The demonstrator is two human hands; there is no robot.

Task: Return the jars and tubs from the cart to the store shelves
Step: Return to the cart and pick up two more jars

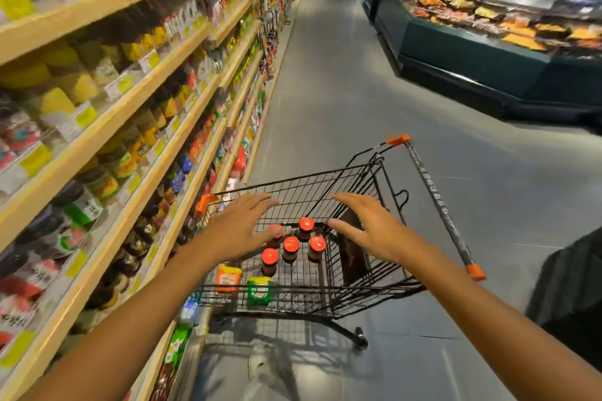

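Head view: both hands reach down over the black wire shopping cart (345, 273) with orange corner caps, which stands in the aisle just beside the long wooden store shelves (136, 127) on the left. The left hand (241, 225) has its fingers straight and slightly spread, holding nothing, hovering above the nearest of five small dark glass jars with red lids (291, 249) that stand upright in a cluster on the cart floor; its fingertips partly cover one lid from this angle, and whether they touch it cannot be told. The right hand (371, 225) is likewise flat with fingers apart and empty, above the cart's right half, near a dark flat packet (353, 247) leaning against the inner divider. An orange tub (228, 277) and a green tub (259, 290) sit at the cart's near edge. The step looks like picking a first jar. The jars stand close together, so it is probably best to come straight down on an outer one, close thumb and fingers round the lid or shoulder, and lift vertically so neighbours do not tip. The free hand could steady the cart rim. The shelf goods are blurred, so the matching shelf row cannot be told.
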